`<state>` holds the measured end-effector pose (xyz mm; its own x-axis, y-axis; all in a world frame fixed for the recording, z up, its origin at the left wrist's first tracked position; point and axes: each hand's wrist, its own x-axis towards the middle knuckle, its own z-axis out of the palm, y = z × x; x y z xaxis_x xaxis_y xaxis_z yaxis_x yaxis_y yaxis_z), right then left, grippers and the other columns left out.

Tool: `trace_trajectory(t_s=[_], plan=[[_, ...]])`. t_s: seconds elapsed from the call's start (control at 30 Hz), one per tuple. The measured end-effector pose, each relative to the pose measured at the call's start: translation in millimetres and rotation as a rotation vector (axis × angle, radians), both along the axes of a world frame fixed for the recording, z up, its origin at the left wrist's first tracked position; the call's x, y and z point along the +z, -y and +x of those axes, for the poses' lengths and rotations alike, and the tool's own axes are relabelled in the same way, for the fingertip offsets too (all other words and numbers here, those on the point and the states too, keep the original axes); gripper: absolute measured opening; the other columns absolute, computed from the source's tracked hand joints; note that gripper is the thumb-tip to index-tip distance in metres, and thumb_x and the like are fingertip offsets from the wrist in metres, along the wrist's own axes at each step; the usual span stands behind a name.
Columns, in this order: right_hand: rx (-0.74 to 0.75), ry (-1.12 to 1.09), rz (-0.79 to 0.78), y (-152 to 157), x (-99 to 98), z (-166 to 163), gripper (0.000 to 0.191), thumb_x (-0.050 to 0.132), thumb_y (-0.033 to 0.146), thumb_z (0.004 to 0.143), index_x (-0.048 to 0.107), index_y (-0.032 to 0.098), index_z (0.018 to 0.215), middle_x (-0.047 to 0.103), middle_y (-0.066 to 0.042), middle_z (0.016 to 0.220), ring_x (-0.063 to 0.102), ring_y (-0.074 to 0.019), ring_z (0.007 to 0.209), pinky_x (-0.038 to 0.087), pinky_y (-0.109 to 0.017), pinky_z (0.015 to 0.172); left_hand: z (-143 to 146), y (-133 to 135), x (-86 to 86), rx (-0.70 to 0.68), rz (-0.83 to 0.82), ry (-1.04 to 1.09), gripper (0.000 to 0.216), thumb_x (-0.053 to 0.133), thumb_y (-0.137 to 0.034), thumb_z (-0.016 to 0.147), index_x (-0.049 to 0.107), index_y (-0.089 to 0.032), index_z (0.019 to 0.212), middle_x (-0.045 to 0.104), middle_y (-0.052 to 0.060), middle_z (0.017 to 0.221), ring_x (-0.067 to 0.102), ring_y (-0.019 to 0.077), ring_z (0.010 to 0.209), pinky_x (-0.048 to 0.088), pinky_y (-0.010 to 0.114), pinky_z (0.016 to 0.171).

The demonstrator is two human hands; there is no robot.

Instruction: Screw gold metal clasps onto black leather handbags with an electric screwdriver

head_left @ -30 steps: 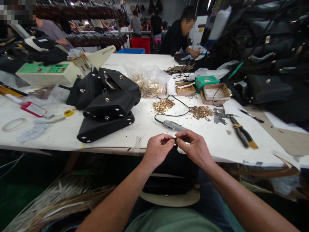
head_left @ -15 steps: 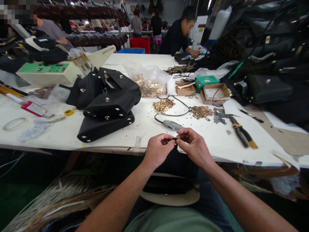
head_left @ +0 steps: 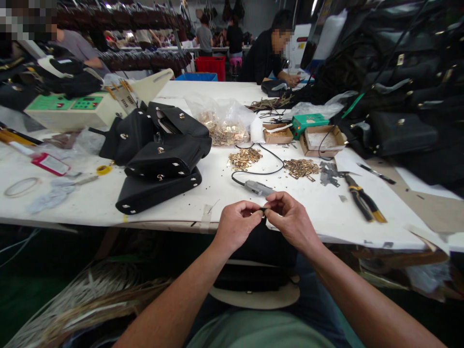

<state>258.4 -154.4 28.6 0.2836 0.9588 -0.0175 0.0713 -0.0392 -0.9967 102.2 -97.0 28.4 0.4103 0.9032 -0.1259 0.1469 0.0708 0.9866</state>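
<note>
My left hand (head_left: 237,224) and my right hand (head_left: 290,217) meet at the front edge of the table, thumbs and fingers closed on a small black piece of a black bag (head_left: 263,246). That bag lies on my lap, its pale-edged flap (head_left: 257,298) hanging toward me. A bit of metal glints between the fingertips, too small to name. Just beyond my fingers lies a grey corded hand tool (head_left: 258,187). Loose gold metal plates form one pile (head_left: 244,158) and another pile (head_left: 301,167), with grey metal plates (head_left: 329,174) beside them.
Black bags (head_left: 163,159) are stacked to the left. Pliers (head_left: 364,198) lie at the right, near a pen (head_left: 377,173). A plastic bag of gold fittings (head_left: 228,128), small cardboard boxes (head_left: 322,140) and a green box (head_left: 308,124) stand farther back. A co-worker (head_left: 266,53) sits across the table.
</note>
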Motion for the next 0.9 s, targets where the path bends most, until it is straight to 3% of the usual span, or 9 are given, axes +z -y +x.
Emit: trace_trajectory(t_s=[0.47, 0.7, 0.8, 0.9], plan=[[0.035, -0.006, -0.026, 2, 4.2, 0, 0.031, 0.069, 0.018, 0.076, 0.054, 0.022, 0.102, 0.068, 0.000, 0.080, 0.059, -0.0153, 0.067, 0.046, -0.027, 0.058, -2, 1, -0.7, -0.027, -0.093, 0.037, 0.015, 0.074, -0.027, 0.073, 0.076, -0.016, 0.084, 0.076, 0.003, 0.077, 0.069, 0.0145, 0.069, 0.051, 0.023, 0.065], [0.012, 0.154, 0.039, 3, 5.1, -2, 0.021, 0.066, 0.016, 0.074, 0.056, 0.022, 0.091, 0.063, 0.001, 0.077, 0.056, -0.0153, 0.068, 0.047, -0.028, 0.062, 0, 2, -0.5, -0.010, -0.112, 0.076, 0.013, 0.075, -0.025, 0.071, 0.075, -0.016, 0.080, 0.076, 0.002, 0.075, 0.068, 0.0142, 0.067, 0.051, 0.023, 0.065], [0.037, 0.140, 0.033, 3, 4.9, 0, 0.023, 0.067, 0.017, 0.075, 0.058, 0.022, 0.096, 0.066, 0.000, 0.079, 0.059, -0.0164, 0.070, 0.048, -0.029, 0.063, -2, 4, 3.0, -0.029, -0.046, 0.053, 0.014, 0.074, -0.027, 0.075, 0.076, -0.016, 0.084, 0.076, 0.003, 0.078, 0.070, 0.0155, 0.071, 0.052, 0.024, 0.067], [0.064, 0.121, 0.041, 5, 7.5, 2, 0.026, 0.068, 0.020, 0.079, 0.063, 0.022, 0.104, 0.071, -0.004, 0.088, 0.065, -0.0194, 0.078, 0.053, -0.031, 0.068, -7, 7, 9.8, -0.021, 0.147, -0.041, 0.010, 0.071, -0.024, 0.079, 0.076, -0.018, 0.085, 0.077, 0.002, 0.080, 0.070, 0.0161, 0.075, 0.054, 0.026, 0.074]])
